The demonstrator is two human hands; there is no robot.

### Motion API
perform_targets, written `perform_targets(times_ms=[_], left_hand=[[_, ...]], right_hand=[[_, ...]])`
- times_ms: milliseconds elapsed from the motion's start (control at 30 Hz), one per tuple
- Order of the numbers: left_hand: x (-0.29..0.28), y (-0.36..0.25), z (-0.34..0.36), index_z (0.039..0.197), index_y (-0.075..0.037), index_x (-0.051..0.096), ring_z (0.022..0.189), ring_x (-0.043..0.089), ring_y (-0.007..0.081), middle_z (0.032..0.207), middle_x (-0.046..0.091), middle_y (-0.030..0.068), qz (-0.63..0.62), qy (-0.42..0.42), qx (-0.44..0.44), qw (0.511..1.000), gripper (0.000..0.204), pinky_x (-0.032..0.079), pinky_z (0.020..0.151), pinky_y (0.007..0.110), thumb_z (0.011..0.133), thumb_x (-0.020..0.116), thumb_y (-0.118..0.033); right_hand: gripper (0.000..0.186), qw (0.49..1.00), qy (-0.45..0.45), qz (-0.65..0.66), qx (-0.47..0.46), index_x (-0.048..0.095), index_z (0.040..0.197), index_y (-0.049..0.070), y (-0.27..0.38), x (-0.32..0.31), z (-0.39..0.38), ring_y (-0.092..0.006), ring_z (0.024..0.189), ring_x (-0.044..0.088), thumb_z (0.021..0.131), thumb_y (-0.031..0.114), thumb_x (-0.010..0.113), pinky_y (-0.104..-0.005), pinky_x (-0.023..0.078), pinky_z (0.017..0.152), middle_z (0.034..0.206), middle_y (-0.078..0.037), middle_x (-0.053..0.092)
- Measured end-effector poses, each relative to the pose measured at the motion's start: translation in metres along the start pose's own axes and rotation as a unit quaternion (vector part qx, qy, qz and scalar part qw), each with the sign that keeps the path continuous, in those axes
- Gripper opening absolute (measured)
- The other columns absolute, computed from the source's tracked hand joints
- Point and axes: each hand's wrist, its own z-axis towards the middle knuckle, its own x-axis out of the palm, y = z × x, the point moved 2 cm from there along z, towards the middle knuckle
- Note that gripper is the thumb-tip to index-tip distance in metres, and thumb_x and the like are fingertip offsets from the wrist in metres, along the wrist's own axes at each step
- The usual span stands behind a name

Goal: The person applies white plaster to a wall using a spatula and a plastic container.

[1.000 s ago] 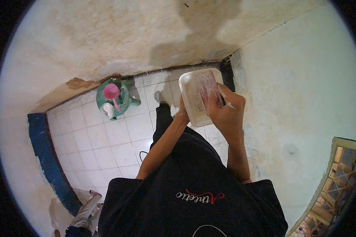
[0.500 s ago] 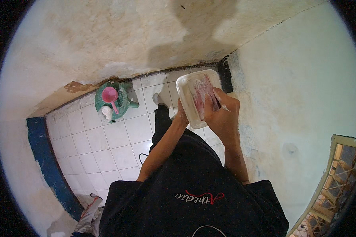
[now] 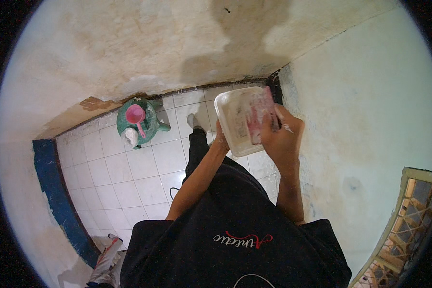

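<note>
Shifted rightward, pink scraper [image 3: 260, 111] points away, lengthwise along tray [image 3: 234, 108], clasped in right grip [image 3: 283, 140]; left grip [image 3: 220, 139] holds tray.

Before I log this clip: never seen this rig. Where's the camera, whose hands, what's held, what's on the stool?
No machine: these are the wearer's own bare hands. Every picture comes from one fisheye camera on the head, looking down, so straight edges bend.

The left hand holds a pale rectangular tray at its left side, fingers mostly hidden. The right hand grips a flat reddish tool, smeared white, over the tray's right side.

Left of them, a green stool bears a pink dipper and a white lump, its material unclear.
</note>
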Motion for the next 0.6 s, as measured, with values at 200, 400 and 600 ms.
perform_targets(times_ms=[200, 400, 600], left_hand=[[0.007, -0.002, 0.000, 0.145, -0.008, 0.036, 0.128, 0.048, 0.0312, 0.143, 0.045, 0.0143, -0.002, 0.030, 0.009, 1.000, 0.074, 0.041, 0.107, 0.048, 0.092, 0.041, -0.060], [0.012, -0.007, -0.004, 0.139, -0.011, 0.047, 0.110, 0.062, 0.0267, 0.128, 0.059, 0.0118, 0.008, -0.012, -0.022, 1.000, 0.076, 0.050, 0.097, 0.046, 0.086, 0.049, -0.065], [0.020, -0.001, -0.004, 0.139, -0.010, 0.047, 0.110, 0.062, 0.0264, 0.129, 0.058, 0.0121, -0.061, -0.039, 0.004, 0.997, 0.072, 0.052, 0.096, 0.045, 0.087, 0.050, -0.061]], right_hand=[[0.007, 0.998, -0.005, -0.049, 0.025, 0.063, 0.086, -0.005, 0.005, -0.006, 0.003, -0.0062, 0.059, 0.047, 0.084, 0.001, 0.061, -0.0270, 0.042, 0.051, 0.061, -0.011, 0.055], [0.009, 0.999, 0.006, -0.011, 0.033, 0.064, 0.088, -0.006, -0.001, 0.006, 0.001, -0.0084, 0.059, 0.054, 0.084, 0.001, 0.060, -0.0293, 0.045, 0.054, 0.065, -0.016, 0.061], [0.008, 0.995, 0.072, -0.064, 0.001, 0.064, 0.087, -0.005, -0.012, 0.019, -0.003, -0.0081, 0.059, 0.053, 0.084, 0.001, 0.060, -0.0297, 0.044, 0.053, 0.065, -0.016, 0.061]])
